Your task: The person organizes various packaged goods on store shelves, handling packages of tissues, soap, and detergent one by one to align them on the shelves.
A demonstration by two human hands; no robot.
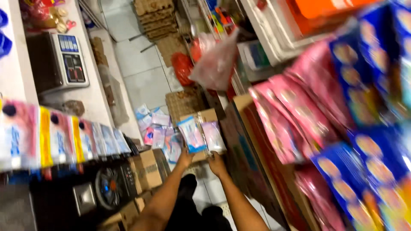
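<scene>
Head view: cardboard box [201, 122] of packets above both hands.

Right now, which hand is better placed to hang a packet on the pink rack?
Probably the right hand: it holds the lilac packet on the side nearer the pink packets. The left hand holds the blue packet, farther away.
</scene>
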